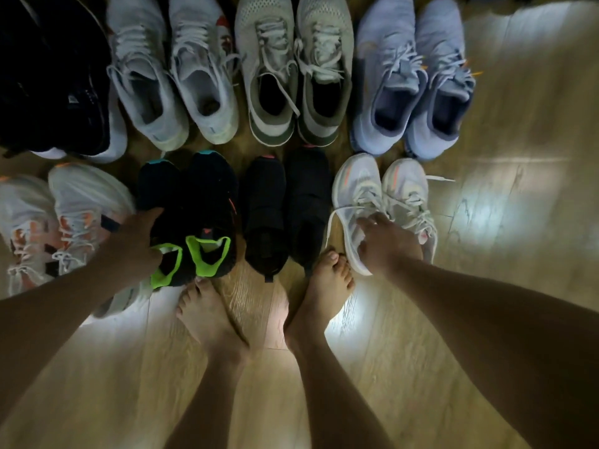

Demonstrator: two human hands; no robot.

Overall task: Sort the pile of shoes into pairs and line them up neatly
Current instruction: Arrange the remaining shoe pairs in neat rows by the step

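The left grip curls round the collar of a black shoe with lime lining, thumb on top. Its mate touches it on the side toward the right grip. The right grip closes over the heel of a white shoe with an orange stripe, whose partner lies just beside it, outward. Between the grips stands a black slip-on pair. Outside the left grip lies a white-and-orange pair. Beyond both grips, a further row of trainers lines the wooden floor.

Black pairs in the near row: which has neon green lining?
The left black pair, which the left hand holds; the right black pair has dark openings.
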